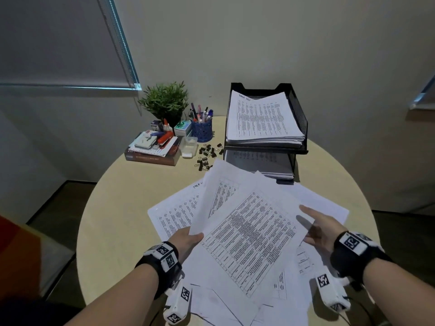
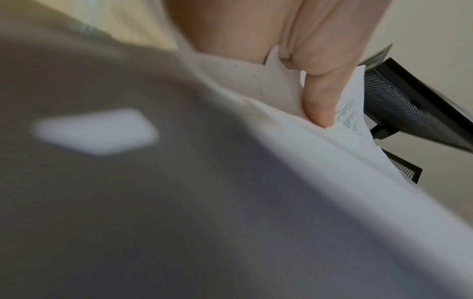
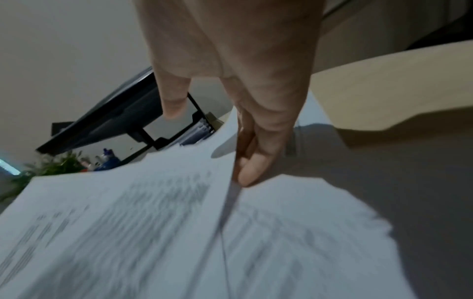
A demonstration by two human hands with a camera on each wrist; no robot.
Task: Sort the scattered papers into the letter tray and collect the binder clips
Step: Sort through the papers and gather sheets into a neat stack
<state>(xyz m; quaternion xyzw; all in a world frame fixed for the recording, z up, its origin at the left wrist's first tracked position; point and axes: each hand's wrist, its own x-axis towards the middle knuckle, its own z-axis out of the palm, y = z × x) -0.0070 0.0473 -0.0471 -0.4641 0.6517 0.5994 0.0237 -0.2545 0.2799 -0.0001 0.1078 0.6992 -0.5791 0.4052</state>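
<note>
Several printed sheets [image 1: 249, 234] lie fanned out on the near half of the round table [image 1: 122, 208]. My left hand [image 1: 191, 236] grips the left edge of the upper sheets, thumb on top, and a finger [image 2: 320, 105] shows tucked between sheets. My right hand [image 1: 310, 222] is held flat with straight fingers [image 3: 253, 161] against the right edge of the top sheet, thumb spread apart from it. A black two-tier mesh letter tray [image 1: 301, 118] stands behind the sheets with paper stacks on both levels. Black binder clips [image 1: 209, 152] lie loose to the tray's left.
A clear plastic box [image 1: 189, 145] sits next to the clips. Behind it are a blue pen cup [image 1: 202, 129], a potted plant [image 1: 164, 102] and a book stack with a stapler [image 1: 153, 149]. The wall runs close behind the tray.
</note>
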